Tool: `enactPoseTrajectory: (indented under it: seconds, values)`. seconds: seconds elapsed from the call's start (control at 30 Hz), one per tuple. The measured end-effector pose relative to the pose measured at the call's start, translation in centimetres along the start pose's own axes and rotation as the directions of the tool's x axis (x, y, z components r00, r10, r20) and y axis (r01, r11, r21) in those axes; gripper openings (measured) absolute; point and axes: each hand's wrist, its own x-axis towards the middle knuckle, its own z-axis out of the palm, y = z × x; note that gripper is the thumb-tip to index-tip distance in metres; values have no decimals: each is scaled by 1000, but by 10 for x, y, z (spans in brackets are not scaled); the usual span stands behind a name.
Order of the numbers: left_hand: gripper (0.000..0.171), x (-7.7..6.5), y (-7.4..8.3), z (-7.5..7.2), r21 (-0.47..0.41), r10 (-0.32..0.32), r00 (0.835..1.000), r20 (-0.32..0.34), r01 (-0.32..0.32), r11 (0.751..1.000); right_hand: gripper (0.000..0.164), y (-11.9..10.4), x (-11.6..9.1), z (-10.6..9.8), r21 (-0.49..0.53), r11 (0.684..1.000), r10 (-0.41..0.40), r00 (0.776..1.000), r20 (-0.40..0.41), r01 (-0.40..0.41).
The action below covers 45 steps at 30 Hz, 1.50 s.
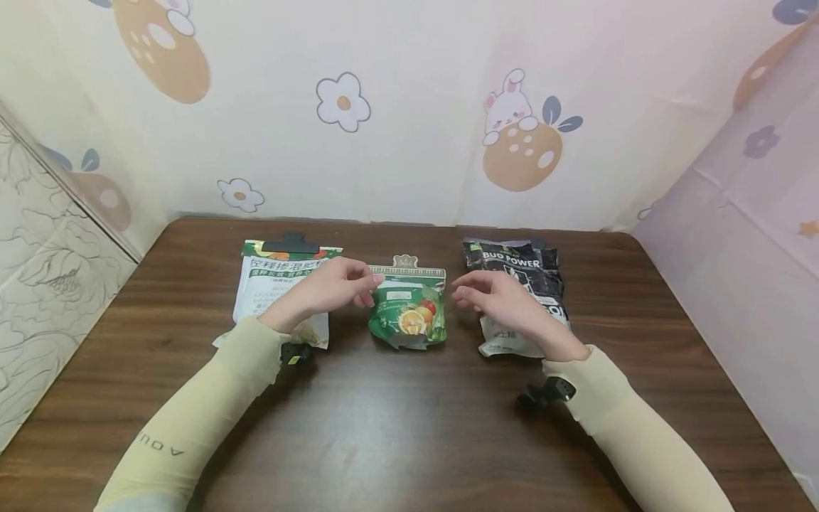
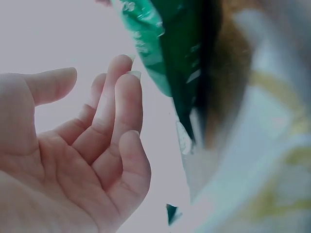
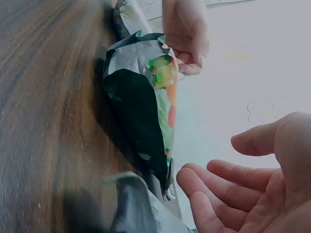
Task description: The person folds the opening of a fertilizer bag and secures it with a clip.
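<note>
Green pouch (image 1: 409, 316) at mid-table, printed with fruit; ruler-marked clip (image 1: 407, 270) along its far edge; wood-topped table (image 1: 409, 419) beneath. Left hand (image 1: 335, 284) just beside the pouch's left edge, fingers loosely bent, thumb apart, nothing pinched; whether a fingertip brushes the film, cannot tell. Right hand (image 1: 502, 299) to the right, a small gap from the pouch; fingers relaxed, slightly curled, grip unfilled.

Neighbours: white bag (image 1: 265, 291) on the left, partly behind the left hand, black clip (image 1: 291, 244) at its far end; black-and-white bag (image 1: 547, 281) on the right, partly behind the right hand.

Handling, by judgement: film looks glossy and crinkled, so soft and rather slippery; near end bulges, suggesting loose contents settled there; probably light to moderate, weight not readable; clip likely the one stiff part. Best hold: both side edges just below the clip, or the clip's ends; a hand under the near end if lifted.
</note>
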Motion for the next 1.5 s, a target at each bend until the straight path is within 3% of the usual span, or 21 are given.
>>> enactPoseTrajectory:
  seconds: [0.23,0.57,0.77,1.27,1.43,1.5]
  values:
    - [37,12,19,-6,47,51,999,4,-52,998,33,6,-11,-24,-35,999,-8,998,-70,6]
    - [37,33,39,-7,104,65,998,5,-65,992,40,18,-36,-62,60,996,69,982,-176,-59]
    - [37,48,48,-5,101,71,997,17,-73,992,41,28,-46,-81,-9,999,41,978,-205,-43]
    - [44,85,71,1,77,84,994,71,-89,993,43,66,-53,-101,-1,999,49,961,-271,-51]
    - [35,100,80,8,-2,80,991,104,-80,997,47,77,-57,-108,82,992,114,939,-324,-92]
    - [35,105,84,12,9,81,990,115,-83,997,49,81,-58,-110,102,988,140,935,-327,-112]
